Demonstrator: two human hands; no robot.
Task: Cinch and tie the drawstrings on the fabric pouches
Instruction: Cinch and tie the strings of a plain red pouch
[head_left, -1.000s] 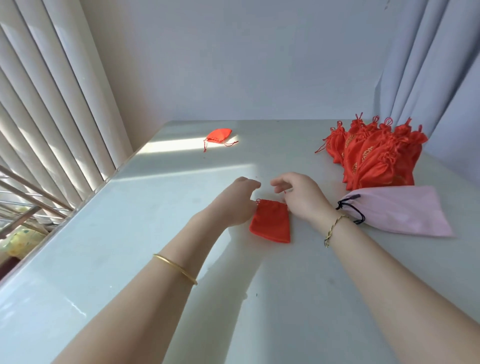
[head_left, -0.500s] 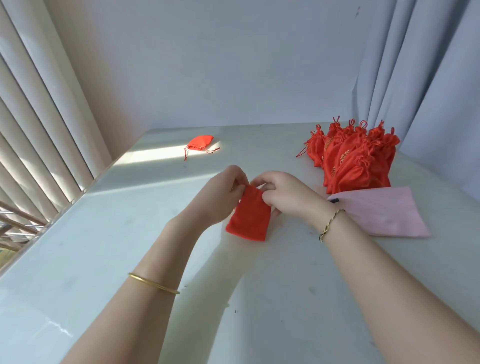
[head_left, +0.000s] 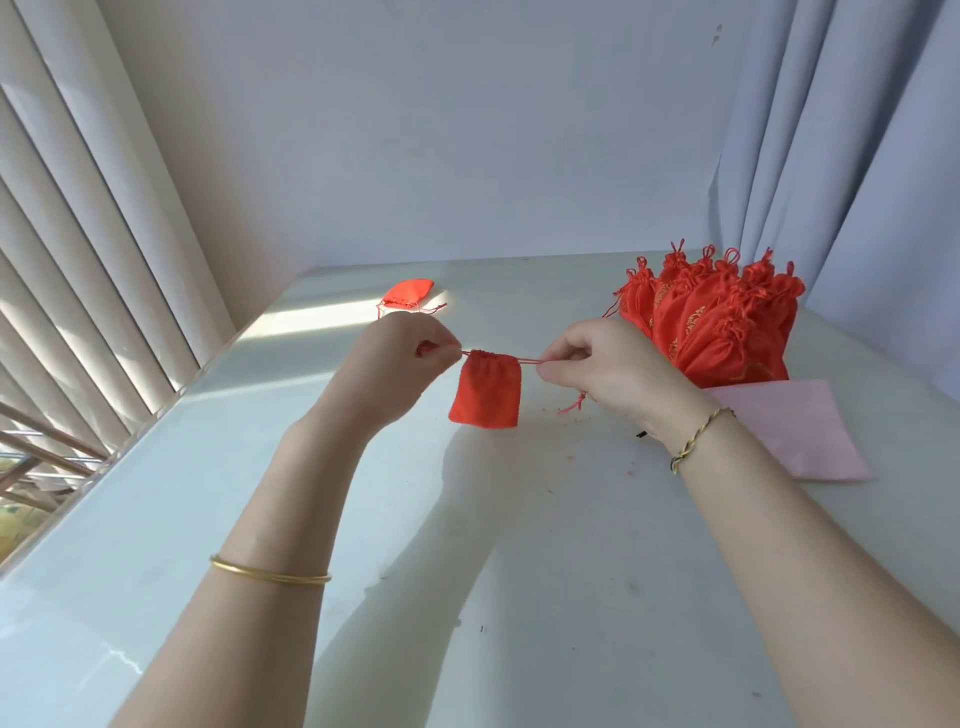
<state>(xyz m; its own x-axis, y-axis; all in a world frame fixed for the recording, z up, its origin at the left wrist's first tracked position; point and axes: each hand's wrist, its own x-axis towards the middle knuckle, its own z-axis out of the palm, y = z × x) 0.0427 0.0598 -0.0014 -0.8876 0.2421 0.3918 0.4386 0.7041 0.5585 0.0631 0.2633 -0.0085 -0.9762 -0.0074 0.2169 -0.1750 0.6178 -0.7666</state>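
Observation:
A small red fabric pouch (head_left: 485, 392) hangs in the air above the white table (head_left: 519, 545), its mouth gathered into pleats. My left hand (head_left: 400, 364) pinches the red drawstring at the pouch's left side. My right hand (head_left: 597, 364) pinches the drawstring (head_left: 527, 360) on the right, pulled taut and level; a loose knotted end dangles below that hand. Both hands are a short way apart with the pouch strung between them.
A heap of tied red pouches (head_left: 717, 322) stands at the back right, with a flat pink pouch (head_left: 795, 426) in front of it. One loose red pouch (head_left: 408, 293) lies at the back in a sun patch. Vertical blinds run along the left edge, curtains on the right.
The pouch has been lifted off the table. My hands moved apart, drawing the strings outward, and the pouch mouth went from flat to gathered.

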